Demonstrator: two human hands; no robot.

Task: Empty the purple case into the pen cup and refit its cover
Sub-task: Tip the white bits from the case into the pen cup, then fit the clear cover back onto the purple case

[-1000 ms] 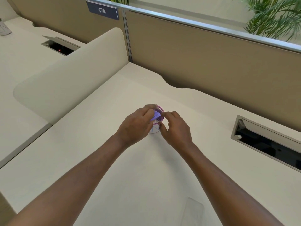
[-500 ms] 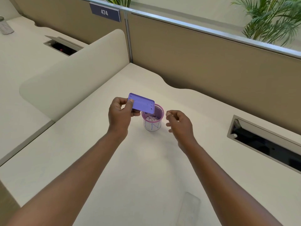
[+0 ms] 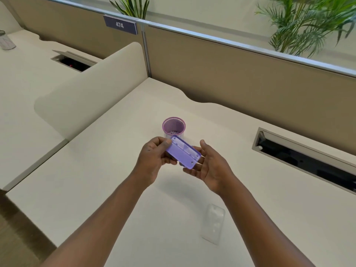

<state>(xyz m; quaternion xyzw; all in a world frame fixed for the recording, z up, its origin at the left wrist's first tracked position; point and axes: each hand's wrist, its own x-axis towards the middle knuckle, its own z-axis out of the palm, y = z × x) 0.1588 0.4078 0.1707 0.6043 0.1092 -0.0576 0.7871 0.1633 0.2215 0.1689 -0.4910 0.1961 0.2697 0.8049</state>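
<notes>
- Half a second ago the purple case [image 3: 182, 154] was tipped over the pen cup [image 3: 174, 126]; now it has come back toward the person and sits lower, in front of the cup, with its open side facing up.
- Both hands have drawn in with it, and the right one, which hovered apart beside the cup, has closed up to the case.
- The left hand [image 3: 154, 160] pinches the case at its left end, thumb on the upper face and fingers curled beneath.
- The right hand [image 3: 210, 166] is spread open, palm up, its fingers under the case's right end; whether they press on it or only cradle it cannot be told.
- The case is held in the air above the counter [image 3: 119, 180], slanting from upper left to lower right, and its inner trough looks bare.
- The pen cup stands upright on the counter just beyond the hands, clear of them, with small pale items lying in its bottom.
- A clear cover [image 3: 213, 225] lies flat on the counter near the person, below the right forearm and well apart from the case.
- A cable slot [image 3: 300, 157] is cut into the counter at the right.
</notes>
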